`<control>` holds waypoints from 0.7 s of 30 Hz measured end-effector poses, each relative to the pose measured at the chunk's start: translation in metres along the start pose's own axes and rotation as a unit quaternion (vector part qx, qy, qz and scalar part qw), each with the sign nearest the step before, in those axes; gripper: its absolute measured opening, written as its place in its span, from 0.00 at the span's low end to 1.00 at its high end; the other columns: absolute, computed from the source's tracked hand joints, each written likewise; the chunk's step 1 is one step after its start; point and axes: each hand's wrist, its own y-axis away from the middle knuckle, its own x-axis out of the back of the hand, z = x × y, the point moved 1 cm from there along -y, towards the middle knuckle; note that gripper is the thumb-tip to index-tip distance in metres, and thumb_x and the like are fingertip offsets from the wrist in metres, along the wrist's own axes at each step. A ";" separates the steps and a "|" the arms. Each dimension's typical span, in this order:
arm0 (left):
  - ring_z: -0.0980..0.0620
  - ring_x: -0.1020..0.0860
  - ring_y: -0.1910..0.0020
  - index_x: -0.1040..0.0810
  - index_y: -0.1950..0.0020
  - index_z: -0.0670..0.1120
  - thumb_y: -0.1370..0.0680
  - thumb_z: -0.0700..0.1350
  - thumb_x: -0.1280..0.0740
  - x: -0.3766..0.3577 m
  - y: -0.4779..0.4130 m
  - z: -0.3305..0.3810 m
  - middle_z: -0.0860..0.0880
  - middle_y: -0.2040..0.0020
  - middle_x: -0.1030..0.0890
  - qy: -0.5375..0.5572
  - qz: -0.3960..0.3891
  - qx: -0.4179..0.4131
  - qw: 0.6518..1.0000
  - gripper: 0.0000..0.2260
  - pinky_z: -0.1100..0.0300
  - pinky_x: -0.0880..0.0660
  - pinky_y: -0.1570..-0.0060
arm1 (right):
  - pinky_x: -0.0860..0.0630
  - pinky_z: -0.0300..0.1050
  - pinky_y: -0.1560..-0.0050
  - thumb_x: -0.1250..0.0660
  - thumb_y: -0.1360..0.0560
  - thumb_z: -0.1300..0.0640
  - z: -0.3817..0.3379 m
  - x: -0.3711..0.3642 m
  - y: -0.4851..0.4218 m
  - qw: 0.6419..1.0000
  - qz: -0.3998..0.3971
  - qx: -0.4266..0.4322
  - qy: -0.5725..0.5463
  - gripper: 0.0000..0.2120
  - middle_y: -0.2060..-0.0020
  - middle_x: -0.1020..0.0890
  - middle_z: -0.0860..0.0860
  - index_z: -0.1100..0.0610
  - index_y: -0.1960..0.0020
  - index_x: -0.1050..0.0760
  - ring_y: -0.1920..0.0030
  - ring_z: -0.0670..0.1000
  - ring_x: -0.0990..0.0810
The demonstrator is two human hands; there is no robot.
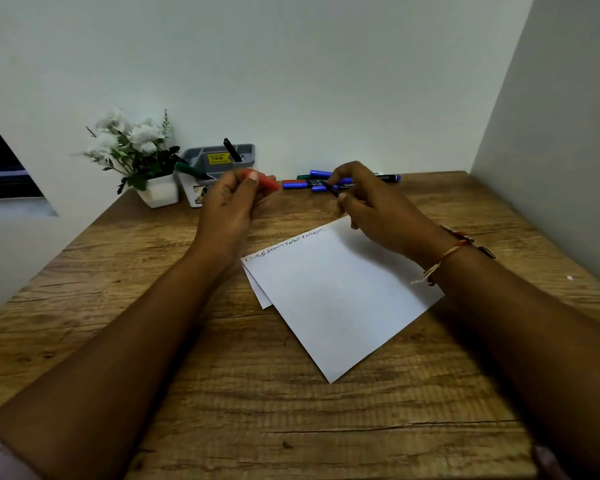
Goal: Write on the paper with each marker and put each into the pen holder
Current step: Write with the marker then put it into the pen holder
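White paper (340,299) lies on the wooden desk (257,403), a line of handwriting along its top edge. Above the desk, my left hand (229,202) pinches a red marker cap (262,180). My right hand (371,199) grips a dark marker (333,191), its tip just showing between the fingers. Several blue, red and green markers (321,180) lie in a row by the wall behind my hands. The grey pen holder (219,161) stands at the back with a black marker (232,150) and a green marker (191,169) in it.
A white pot of white flowers (136,157) stands left of the holder. A second sheet (260,292) peeks out under the paper. White walls close the desk at the back and the right. A thread band is on my right wrist.
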 end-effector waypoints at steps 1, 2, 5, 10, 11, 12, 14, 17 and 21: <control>0.52 0.18 0.44 0.22 0.48 0.46 0.16 0.43 0.41 0.000 0.000 -0.002 0.46 0.48 0.16 -0.028 0.003 -0.008 1.000 0.08 0.55 0.22 0.43 | 0.29 0.34 0.66 0.43 0.16 0.61 0.000 0.000 -0.001 0.999 0.011 -0.018 -0.046 0.11 0.58 0.17 0.51 0.49 0.43 0.26 0.64 0.48 0.22; 0.53 0.18 0.46 0.23 0.48 0.47 0.16 0.43 0.42 0.000 0.000 -0.003 0.48 0.50 0.16 -0.057 0.002 -0.018 0.998 0.08 0.56 0.22 0.43 | 0.28 0.35 0.66 0.45 0.16 0.62 0.000 -0.001 -0.002 0.993 0.020 -0.044 -0.106 0.12 0.60 0.17 0.49 0.50 0.45 0.24 0.64 0.47 0.21; 0.58 0.20 0.55 0.26 0.51 0.52 0.18 0.44 0.42 -0.003 0.004 -0.007 0.55 0.58 0.18 -0.131 0.007 -0.057 0.990 0.07 0.65 0.24 0.51 | 0.21 0.38 0.63 0.45 0.17 0.65 0.000 -0.003 -0.005 0.956 0.038 -0.115 -0.267 0.14 0.66 0.14 0.45 0.54 0.48 0.22 0.65 0.45 0.16; 0.63 0.30 0.68 0.30 0.50 0.55 0.18 0.45 0.42 -0.005 0.009 -0.007 0.55 0.63 0.27 -0.293 -0.035 -0.122 0.948 0.05 0.71 0.34 0.69 | 0.20 0.39 0.60 0.36 0.17 0.56 0.006 -0.010 -0.006 0.965 0.050 -0.107 -0.234 0.05 0.63 0.13 0.48 0.53 0.50 0.23 0.61 0.45 0.13; 0.64 0.30 0.69 0.29 0.49 0.54 0.18 0.45 0.42 -0.006 0.010 -0.007 0.56 0.64 0.28 -0.316 -0.054 -0.124 0.939 0.04 0.70 0.35 0.71 | 0.21 0.40 0.60 0.37 0.16 0.54 0.008 -0.013 -0.006 0.969 0.056 -0.112 -0.213 0.07 0.62 0.13 0.49 0.54 0.51 0.23 0.61 0.46 0.13; 0.64 0.31 0.69 0.29 0.49 0.54 0.18 0.47 0.41 -0.007 0.010 -0.007 0.56 0.65 0.28 -0.331 -0.071 -0.116 0.934 0.03 0.69 0.37 0.72 | 0.21 0.42 0.60 0.38 0.16 0.54 0.009 -0.017 -0.007 0.973 0.063 -0.115 -0.193 0.09 0.60 0.13 0.51 0.56 0.50 0.22 0.61 0.47 0.13; 0.64 0.30 0.67 0.29 0.51 0.56 0.19 0.55 0.38 -0.008 0.011 -0.009 0.56 0.64 0.27 -0.372 -0.108 -0.089 0.917 0.05 0.66 0.37 0.70 | 0.21 0.45 0.59 0.39 0.16 0.53 0.012 -0.024 -0.006 0.978 0.072 -0.118 -0.159 0.11 0.59 0.13 0.53 0.59 0.49 0.22 0.61 0.49 0.13; 0.63 0.29 0.64 0.26 0.54 0.54 0.20 0.59 0.38 -0.010 0.013 -0.010 0.56 0.63 0.26 -0.432 -0.160 -0.100 0.882 0.10 0.62 0.38 0.67 | 0.17 0.51 0.54 0.38 0.16 0.53 0.013 -0.033 -0.006 0.981 0.080 -0.115 -0.134 0.13 0.57 0.13 0.55 0.63 0.46 0.21 0.58 0.51 0.12; 0.57 0.27 0.62 0.24 0.54 0.50 0.18 0.52 0.39 -0.010 0.010 -0.015 0.54 0.62 0.25 -0.460 -0.184 -0.114 0.861 0.09 0.58 0.36 0.65 | 0.17 0.52 0.50 0.37 0.16 0.51 0.013 -0.041 -0.007 0.983 0.084 -0.107 -0.127 0.15 0.57 0.12 0.54 0.62 0.45 0.20 0.57 0.50 0.12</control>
